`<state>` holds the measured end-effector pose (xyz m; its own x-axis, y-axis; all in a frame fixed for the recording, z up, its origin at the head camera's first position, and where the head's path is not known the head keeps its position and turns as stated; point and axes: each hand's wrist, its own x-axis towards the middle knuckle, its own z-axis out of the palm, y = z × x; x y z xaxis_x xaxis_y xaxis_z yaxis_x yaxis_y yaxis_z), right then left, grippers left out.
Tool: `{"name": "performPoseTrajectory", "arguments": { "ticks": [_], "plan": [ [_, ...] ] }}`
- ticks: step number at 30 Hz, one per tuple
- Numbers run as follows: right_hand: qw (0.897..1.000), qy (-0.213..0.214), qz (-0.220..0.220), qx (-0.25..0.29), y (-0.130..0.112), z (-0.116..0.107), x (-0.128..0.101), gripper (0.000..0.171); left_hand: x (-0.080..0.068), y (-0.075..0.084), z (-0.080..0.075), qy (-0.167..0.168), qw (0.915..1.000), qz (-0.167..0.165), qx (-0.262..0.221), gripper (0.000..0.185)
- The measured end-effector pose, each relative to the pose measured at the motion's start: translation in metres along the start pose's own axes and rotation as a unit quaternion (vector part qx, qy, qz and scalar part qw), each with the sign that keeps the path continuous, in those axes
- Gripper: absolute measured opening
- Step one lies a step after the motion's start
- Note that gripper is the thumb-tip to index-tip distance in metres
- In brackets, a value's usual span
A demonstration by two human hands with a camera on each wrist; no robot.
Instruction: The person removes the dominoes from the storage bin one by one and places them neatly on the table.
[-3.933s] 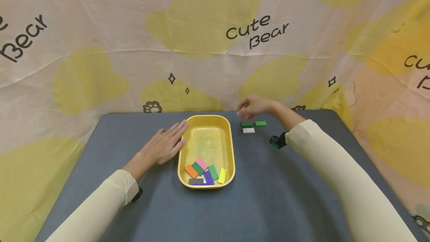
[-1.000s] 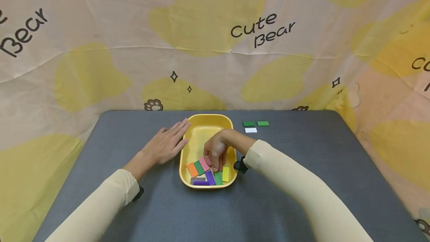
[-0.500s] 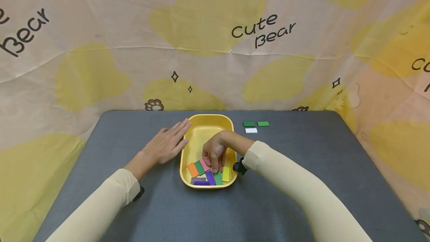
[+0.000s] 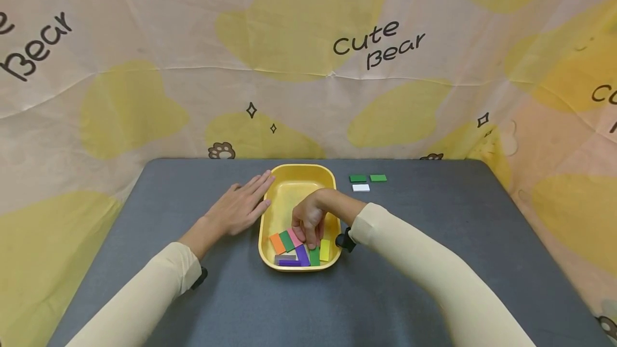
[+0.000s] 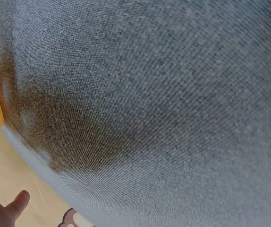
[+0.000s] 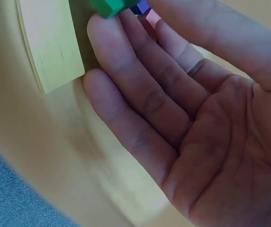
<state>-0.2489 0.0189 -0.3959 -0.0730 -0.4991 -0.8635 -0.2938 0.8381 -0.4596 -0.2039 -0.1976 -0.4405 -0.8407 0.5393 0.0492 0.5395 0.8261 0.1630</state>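
A yellow tray [image 4: 265, 218] stands in the middle of the table, with small coloured rectangular blocks at its near end. My left hand [image 4: 239, 205] rests its fingertips against the tray's left rim, fingers straight. My right hand [image 4: 310, 217] reaches down inside the tray, fingers bent downward among the blocks. In the right wrist view, a fingertip meets a green block [image 6: 111, 4]; the thumb tip is out of frame, so a pinch cannot be made out. Beside the hand are a pink block [image 4: 295, 236], a purple block [image 4: 302, 256] and a yellow block [image 4: 325, 250].
Right of the tray on the grey table [image 4: 414, 261] lie a dark green block [image 4: 358, 178], a light green block [image 4: 378, 178] and a white block [image 4: 361, 188]. Also in the tray are an orange block [image 4: 277, 243] and a grey block [image 4: 285, 258]. A patterned cloth [image 4: 299, 111] hangs behind.
My right hand has moved from the table's far right into the tray, then shifted only slightly. The green block near the yellow one has turned straighter. My left hand has stayed at the rim.
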Motion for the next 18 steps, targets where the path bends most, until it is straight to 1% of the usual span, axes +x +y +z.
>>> {"name": "performPoseTrajectory", "arguments": {
  "ticks": [11, 15, 18],
  "plan": [
    [0.999, -0.012, -0.009, -0.030, 0.0020, 0.0008, -0.0013, 0.016, 0.0011, 0.0010, 0.0011, -0.003, 1.0000, 0.000, -0.004, 0.064],
    [0.999, -0.003, -0.017, -0.038, 0.0021, 0.0004, -0.0041, 0.020, 0.0008, 0.0006, 0.0002, 0.000, 1.0000, 0.001, -0.001, 0.063],
    [0.999, 0.013, -0.021, -0.024, 0.0027, -0.0003, -0.0097, 0.021, 0.0006, 0.0003, -0.0007, 0.000, 1.0000, 0.003, 0.000, 0.063]
  ]
}}
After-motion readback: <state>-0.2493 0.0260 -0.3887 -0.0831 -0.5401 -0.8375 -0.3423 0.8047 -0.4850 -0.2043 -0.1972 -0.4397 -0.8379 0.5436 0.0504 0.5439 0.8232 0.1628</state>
